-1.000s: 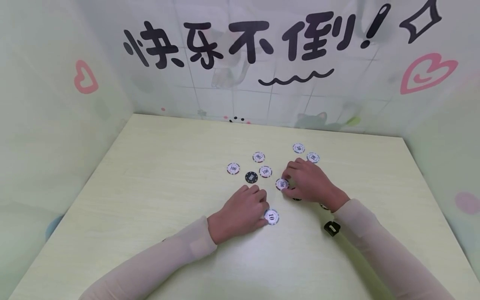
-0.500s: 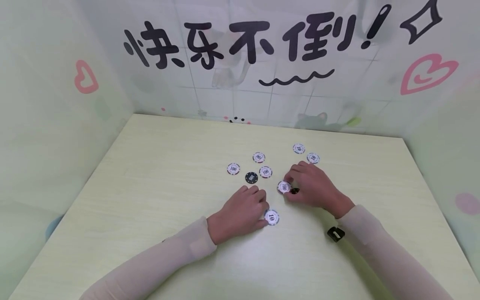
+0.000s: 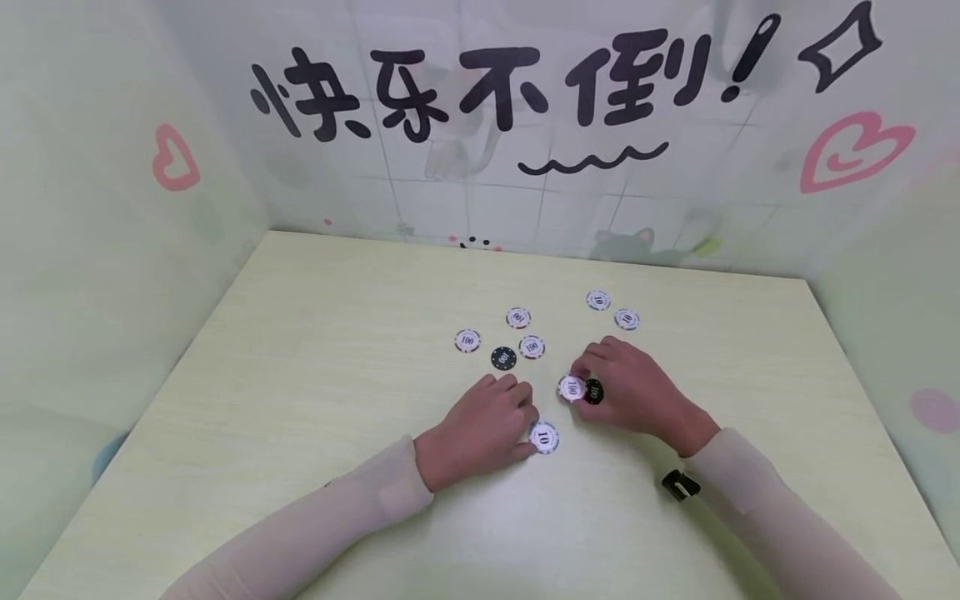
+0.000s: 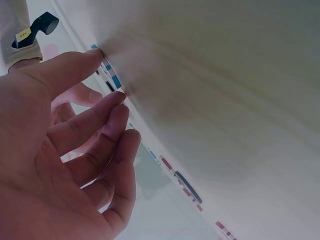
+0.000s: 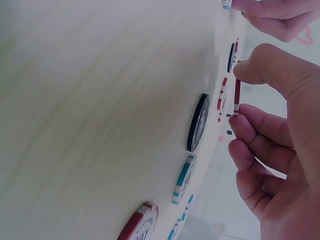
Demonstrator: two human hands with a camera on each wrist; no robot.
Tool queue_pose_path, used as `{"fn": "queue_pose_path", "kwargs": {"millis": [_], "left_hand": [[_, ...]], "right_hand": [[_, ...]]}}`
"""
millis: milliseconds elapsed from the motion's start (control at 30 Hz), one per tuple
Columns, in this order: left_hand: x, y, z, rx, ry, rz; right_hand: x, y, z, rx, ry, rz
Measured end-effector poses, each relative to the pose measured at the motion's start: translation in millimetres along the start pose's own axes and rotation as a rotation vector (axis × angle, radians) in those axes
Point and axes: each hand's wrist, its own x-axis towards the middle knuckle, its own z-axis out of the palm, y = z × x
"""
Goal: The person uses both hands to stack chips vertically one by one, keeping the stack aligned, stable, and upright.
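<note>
My right hand pinches a white poker chip marked 100 between thumb and fingertips. In the right wrist view this chip shows a red and white edge and is held off the table. A black poker chip lies by the right fingers, partly covered by them. To the left, my left hand pinches a white and blue poker chip marked 10, low at the table. The left wrist view shows that chip edge-on between thumb and index finger.
Beyond the left hand lie white 100 chips and a black chip. Two white 10 chips lie farther back right. The wooden table ends at a printed backdrop. A black camera piece hangs at the right wrist.
My right hand has drawn toward me and slightly right with the white 100 chip, uncovering more of the black chip beside it. The left hand stays in place on its chip.
</note>
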Motion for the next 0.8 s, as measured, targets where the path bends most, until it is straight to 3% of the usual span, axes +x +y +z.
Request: {"fn": "queue_pose_path", "kwargs": {"millis": [433,800], "left_hand": [[-0.1,-1.9,2.8,-0.008,0.039,0.01],[-0.7,-1.1,3.2,-0.005,0.041,0.01]], "right_hand": [[-9.0,-13.3,1.2,-0.003,0.044,-0.105],[-14.3,-26.0,6.8,-0.001,-0.01,-0.133]]}}
